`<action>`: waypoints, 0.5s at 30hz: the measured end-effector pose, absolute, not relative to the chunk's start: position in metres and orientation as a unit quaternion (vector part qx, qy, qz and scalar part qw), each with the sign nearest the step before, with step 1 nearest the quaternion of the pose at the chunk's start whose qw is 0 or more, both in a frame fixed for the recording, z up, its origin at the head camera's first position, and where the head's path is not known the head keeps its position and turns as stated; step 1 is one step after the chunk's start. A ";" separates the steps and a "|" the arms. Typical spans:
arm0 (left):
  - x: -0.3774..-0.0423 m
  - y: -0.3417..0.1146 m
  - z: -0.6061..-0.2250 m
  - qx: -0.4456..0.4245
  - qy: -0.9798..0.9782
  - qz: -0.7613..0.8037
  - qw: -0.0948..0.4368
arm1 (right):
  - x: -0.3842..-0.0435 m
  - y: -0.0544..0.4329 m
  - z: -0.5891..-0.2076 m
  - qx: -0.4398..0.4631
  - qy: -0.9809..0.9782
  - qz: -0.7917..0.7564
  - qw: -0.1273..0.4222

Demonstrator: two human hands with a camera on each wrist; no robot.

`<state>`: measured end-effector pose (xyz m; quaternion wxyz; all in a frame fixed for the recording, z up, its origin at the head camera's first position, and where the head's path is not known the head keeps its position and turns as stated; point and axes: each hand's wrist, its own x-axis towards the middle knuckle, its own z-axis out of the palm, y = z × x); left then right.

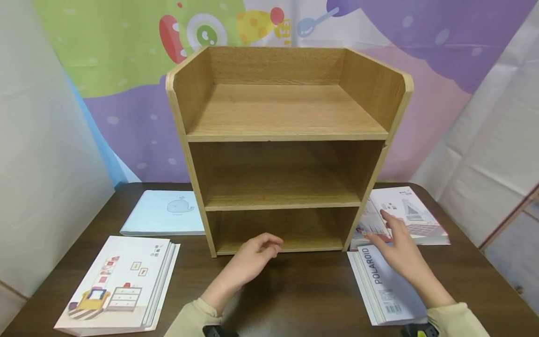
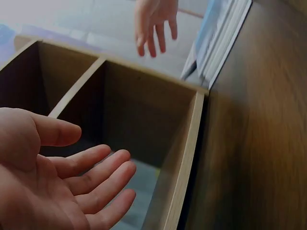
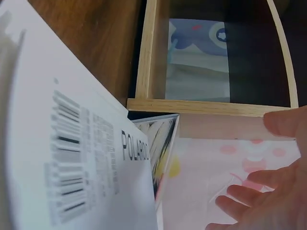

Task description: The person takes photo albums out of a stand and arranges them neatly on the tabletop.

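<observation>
A light wooden shelf unit (image 1: 269, 136) with three levels stands on the dark table. My left hand (image 1: 252, 262) hovers before its lowest compartment, holding nothing; the left wrist view shows the fingers (image 2: 103, 179) loosely extended. To the right of the unit, my right hand (image 1: 397, 252) is above a white album marked POLAROID (image 1: 389, 297), with thumb and fingers spread and nothing held. Behind that album lies a white book with a grey building drawing (image 1: 414, 213), partly overlapped by the right hand in the head view.
On the left, a thick white album with a yellow armchair drawing (image 1: 118, 281) lies near the front. Behind it is a light blue whale book (image 1: 164, 213). A cartoon-printed cloth (image 1: 126, 61) hangs behind the unit, and white cloth (image 1: 46, 140) hangs at the left.
</observation>
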<state>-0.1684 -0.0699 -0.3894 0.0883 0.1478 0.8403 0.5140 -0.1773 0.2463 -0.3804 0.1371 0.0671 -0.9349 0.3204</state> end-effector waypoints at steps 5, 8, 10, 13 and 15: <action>-0.170 -0.090 -0.389 0.091 0.847 0.523 0.033 | -0.182 0.249 -0.374 0.071 -0.943 0.310 0.098; -0.171 -0.101 -0.388 0.051 0.834 0.549 0.004 | -0.186 0.253 -0.371 0.086 -0.944 0.304 0.091; -0.172 -0.108 -0.386 0.032 0.832 0.554 0.000 | -0.188 0.256 -0.369 0.092 -0.944 0.304 0.087; -0.172 -0.119 -0.383 0.015 0.850 0.527 -0.001 | -0.193 0.259 -0.367 0.095 -0.944 0.304 0.083; -0.172 -0.127 -0.380 0.003 0.861 0.509 0.001 | -0.194 0.260 -0.366 0.093 -0.945 0.304 0.076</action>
